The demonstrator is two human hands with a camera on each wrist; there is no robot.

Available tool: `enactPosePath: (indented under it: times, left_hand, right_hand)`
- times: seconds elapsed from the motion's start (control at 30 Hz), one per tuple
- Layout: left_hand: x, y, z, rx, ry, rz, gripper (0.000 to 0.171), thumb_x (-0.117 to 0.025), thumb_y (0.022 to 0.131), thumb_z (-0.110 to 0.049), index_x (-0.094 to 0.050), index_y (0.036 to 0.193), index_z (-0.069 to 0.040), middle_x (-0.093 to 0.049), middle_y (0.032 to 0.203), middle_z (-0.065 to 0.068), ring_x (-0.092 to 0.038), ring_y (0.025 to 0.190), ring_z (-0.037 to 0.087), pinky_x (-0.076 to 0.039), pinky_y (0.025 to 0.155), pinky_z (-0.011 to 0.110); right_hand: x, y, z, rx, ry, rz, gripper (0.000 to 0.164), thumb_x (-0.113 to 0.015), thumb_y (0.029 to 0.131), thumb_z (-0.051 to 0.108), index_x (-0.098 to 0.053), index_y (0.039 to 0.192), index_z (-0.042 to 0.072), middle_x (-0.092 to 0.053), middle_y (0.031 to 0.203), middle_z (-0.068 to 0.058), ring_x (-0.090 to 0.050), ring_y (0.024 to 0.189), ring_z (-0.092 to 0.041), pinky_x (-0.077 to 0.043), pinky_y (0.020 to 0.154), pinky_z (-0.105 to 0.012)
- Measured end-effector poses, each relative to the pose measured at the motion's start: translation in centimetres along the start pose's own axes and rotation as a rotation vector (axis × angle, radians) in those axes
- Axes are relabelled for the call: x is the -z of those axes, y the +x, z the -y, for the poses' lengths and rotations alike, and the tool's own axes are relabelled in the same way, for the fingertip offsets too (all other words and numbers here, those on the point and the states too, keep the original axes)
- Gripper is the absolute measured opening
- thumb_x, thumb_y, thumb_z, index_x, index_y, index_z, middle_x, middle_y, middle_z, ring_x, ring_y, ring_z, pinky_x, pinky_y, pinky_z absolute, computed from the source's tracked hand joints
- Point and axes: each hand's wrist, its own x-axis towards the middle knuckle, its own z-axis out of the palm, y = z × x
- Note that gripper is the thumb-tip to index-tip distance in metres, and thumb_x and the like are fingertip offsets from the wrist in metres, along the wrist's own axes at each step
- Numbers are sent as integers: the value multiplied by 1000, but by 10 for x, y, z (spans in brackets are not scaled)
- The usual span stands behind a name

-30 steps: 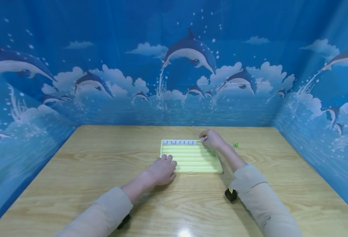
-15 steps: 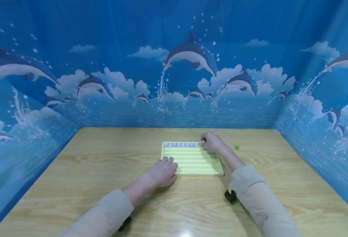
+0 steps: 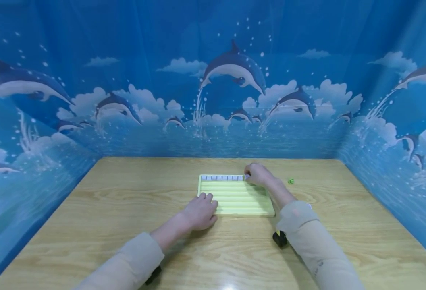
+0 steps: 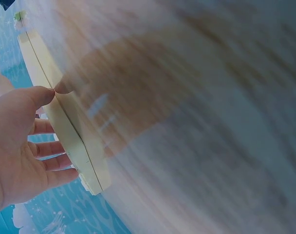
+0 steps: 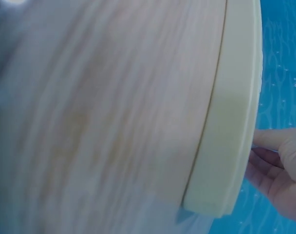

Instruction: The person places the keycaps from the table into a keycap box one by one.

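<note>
A light green ridged tray (image 3: 234, 197) lies on the table, with a row of small white blocks (image 3: 221, 178) along its far groove. My right hand (image 3: 261, 176) is at the tray's far right corner, pinching another small white block (image 3: 247, 176) at the row's right end. In the right wrist view the tray's wall hides that block and the fingertips. My left hand (image 3: 200, 211) rests on the near left corner of the tray. The left wrist view shows its thumb (image 4: 42, 96) against the tray's front wall and the other fingers extended, touching the tray.
A small green piece (image 3: 291, 181) lies on the wooden table (image 3: 133, 189), right of the tray. Part of a white item (image 3: 308, 206) shows beside the right sleeve. A blue curtain printed with dolphins (image 3: 162, 137) encloses the table's back and sides.
My right hand has brought the white block down to the right end of the row. The left hand stays on the tray, and the head view has tilted slightly.
</note>
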Motion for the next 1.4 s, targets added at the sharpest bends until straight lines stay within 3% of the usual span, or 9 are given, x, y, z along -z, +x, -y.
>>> enactPosePath:
  times: [0.37, 0.7, 0.93, 1.4]
  left_hand:
    - [0, -2, -2, -4, -12, -3, 27, -57, 89, -32, -58, 99, -7, -52, 98, 9, -49, 90, 22, -48, 78, 34]
    - [0, -3, -2, -10, 4, -20, 26, -57, 89, -32, -58, 96, -8, -51, 94, 8, -48, 87, 21, -48, 74, 32]
    - [0, -2, -2, -7, 7, -11, 27, -57, 89, -33, -58, 98, -7, -51, 95, 8, -49, 88, 21, -48, 74, 32]
    - [-1, 0, 0, -6, 27, -12, 29, -56, 89, -34, -58, 100, -7, -51, 96, 8, -49, 89, 22, -48, 76, 33]
  right_hand:
    - [-4, 0, -1, 19, -68, 2, 10, -66, 84, 8, -63, 93, 5, -57, 85, -4, -51, 75, -18, -45, 63, -32]
    - [-2, 2, 0, 35, -48, 9, 7, -64, 81, 0, -62, 87, 2, -56, 80, -6, -47, 70, -19, -41, 59, -30]
    - [-2, 1, 1, 27, -79, 23, 17, -66, 82, 5, -65, 98, 3, -59, 88, -5, -54, 80, -19, -49, 69, -33]
    - [1, 0, 1, -5, -107, 48, 25, -63, 86, 8, -62, 110, 3, -63, 100, -10, -59, 90, -24, -50, 77, -37]
